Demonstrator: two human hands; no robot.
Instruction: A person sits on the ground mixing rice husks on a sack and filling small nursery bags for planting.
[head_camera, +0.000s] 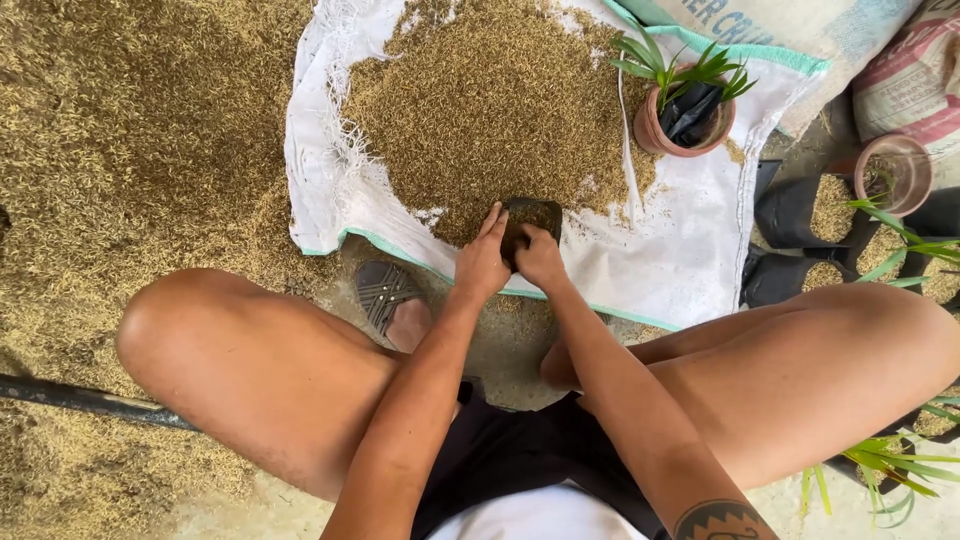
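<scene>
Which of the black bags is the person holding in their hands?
The small black plastic grow bag at the edge of the rice husk pile, gripped by both hands. The other black bags sit untouched at the right, beside the clay pots.

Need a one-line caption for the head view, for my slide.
Both hands, left and right, hold a small black bag at the husk pile on a white sack.

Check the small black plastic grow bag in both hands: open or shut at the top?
Open. The small black plastic grow bag shows a wide mouth with husk inside, left hand and right hand gripping it.
</scene>
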